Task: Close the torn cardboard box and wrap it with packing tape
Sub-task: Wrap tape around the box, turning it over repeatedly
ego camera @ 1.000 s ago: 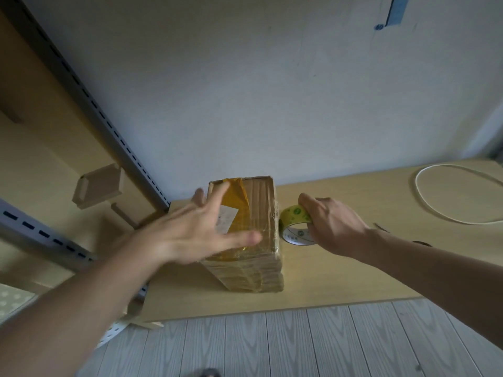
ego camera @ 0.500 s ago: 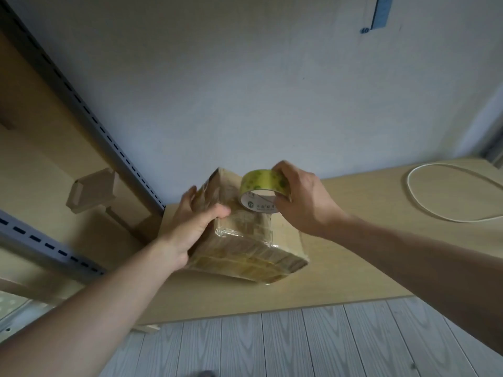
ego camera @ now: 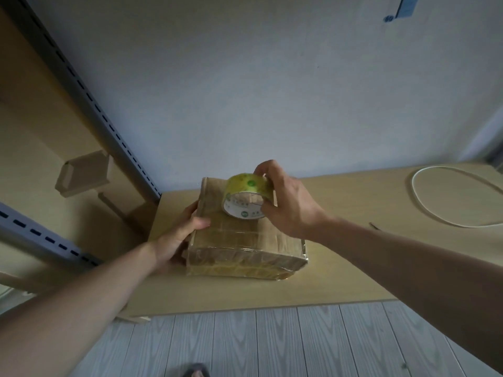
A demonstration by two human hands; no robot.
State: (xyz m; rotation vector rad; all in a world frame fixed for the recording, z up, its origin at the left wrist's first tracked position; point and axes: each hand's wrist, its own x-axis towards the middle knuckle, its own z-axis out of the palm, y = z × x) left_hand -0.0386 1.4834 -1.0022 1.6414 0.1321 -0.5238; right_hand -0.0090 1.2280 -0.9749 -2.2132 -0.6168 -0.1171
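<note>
The box [ego camera: 239,240] now lies flat; the right hand [ego camera: 294,208] has lifted the tape roll [ego camera: 246,190] over it.

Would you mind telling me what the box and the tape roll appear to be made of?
The cardboard box looks like brown corrugated board under glossy clear tape: its front edge glints. The tape roll seems to be translucent yellowish plastic film on a white printed core, probably card.

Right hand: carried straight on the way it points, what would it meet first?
Probably the cardboard box: the right hand holds the tape roll low over its top, angled leftward; depth is unclear.
</note>
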